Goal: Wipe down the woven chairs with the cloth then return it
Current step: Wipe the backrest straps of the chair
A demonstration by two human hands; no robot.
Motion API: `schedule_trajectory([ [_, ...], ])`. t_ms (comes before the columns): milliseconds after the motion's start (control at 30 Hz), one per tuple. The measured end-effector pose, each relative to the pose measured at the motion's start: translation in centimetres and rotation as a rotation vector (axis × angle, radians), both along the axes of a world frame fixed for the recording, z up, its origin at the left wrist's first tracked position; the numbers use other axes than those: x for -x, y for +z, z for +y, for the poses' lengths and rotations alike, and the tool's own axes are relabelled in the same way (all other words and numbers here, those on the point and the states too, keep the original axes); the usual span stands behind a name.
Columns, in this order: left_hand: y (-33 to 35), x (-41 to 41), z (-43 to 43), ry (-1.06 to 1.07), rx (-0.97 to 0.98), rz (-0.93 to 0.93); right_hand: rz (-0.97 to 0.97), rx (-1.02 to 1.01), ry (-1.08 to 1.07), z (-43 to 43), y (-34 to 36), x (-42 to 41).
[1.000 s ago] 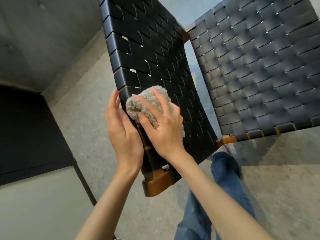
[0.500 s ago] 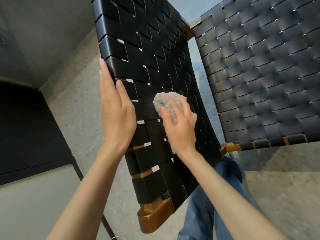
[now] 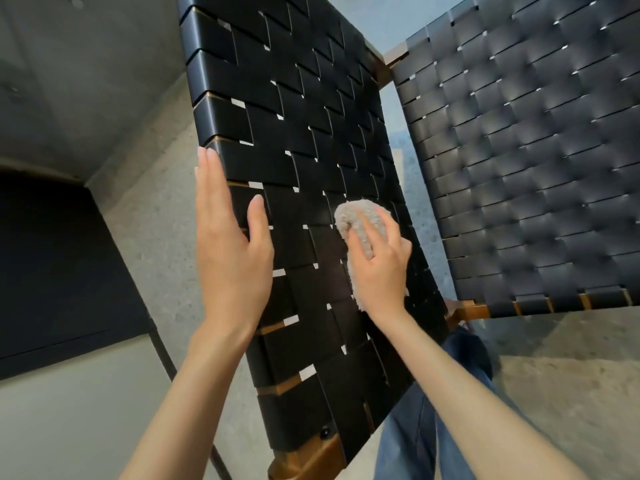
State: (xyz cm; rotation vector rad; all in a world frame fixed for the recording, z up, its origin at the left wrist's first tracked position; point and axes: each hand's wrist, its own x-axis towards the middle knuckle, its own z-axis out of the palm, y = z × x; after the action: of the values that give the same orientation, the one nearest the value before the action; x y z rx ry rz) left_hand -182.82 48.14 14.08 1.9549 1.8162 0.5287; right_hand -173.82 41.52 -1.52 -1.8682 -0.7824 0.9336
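Your left hand (image 3: 232,251) lies flat, steadying the black woven panel (image 3: 298,140); your right hand (image 3: 379,268) presses the bunched grey cloth (image 3: 356,216) mid-panel. Work along each strap, probably into gaps too.

A single wide-angle view is taken from the person's head and is aimed forward and down along both forearms. The near woven chair (image 3: 311,133) is caught at close range and fills the middle of the frame; a second woven chair (image 3: 536,168) is cut off by the right edge, the concrete floor (image 3: 149,237) seen below.
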Motion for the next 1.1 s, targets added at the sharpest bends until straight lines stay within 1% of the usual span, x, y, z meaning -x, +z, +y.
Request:
schedule_trajectory([
  [67,0.0,0.0,0.1,0.003,-0.001,0.007,-0.004,0.086,-0.030,0.2,-2.9,-1.3],
  [200,-0.1,-0.1,0.1,-0.006,-0.014,0.021,-0.118,0.329,-0.013,0.5,-8.0,-3.7],
  [267,-0.1,0.0,0.1,0.002,-0.022,0.017,-0.083,0.395,-0.025,0.5,-10.0,-4.8],
  [400,-0.3,0.2,0.2,0.001,-0.030,-0.024,0.104,0.504,-0.092,0.8,-12.7,-6.4],
  [467,-0.3,0.2,0.1,0.002,-0.026,-0.032,0.131,0.517,-0.116,0.7,-12.7,-6.5],
  [533,-0.3,0.2,0.1,0.010,-0.024,-0.030,0.105,0.520,-0.128,0.3,-11.9,-6.0],
  [600,-0.2,0.1,0.0,0.017,-0.024,-0.016,0.043,0.486,-0.114,-0.3,-10.4,-5.2],
  [700,-0.2,0.1,0.0,0.024,-0.022,-0.041,-0.013,0.365,-0.094,-0.9,-6.8,-3.5],
  [900,-0.2,0.7,0.1,0.060,0.025,-0.252,0.084,-0.072,-0.023,0.2,5.0,1.7],
  [1000,-0.2,0.9,0.3,0.066,0.035,-0.331,0.130,-0.207,0.008,3.2,9.9,3.8],
  [1100,-0.1,1.0,0.3,0.064,0.047,-0.396,0.112,-0.283,0.031,6.7,12.4,4.5],
])
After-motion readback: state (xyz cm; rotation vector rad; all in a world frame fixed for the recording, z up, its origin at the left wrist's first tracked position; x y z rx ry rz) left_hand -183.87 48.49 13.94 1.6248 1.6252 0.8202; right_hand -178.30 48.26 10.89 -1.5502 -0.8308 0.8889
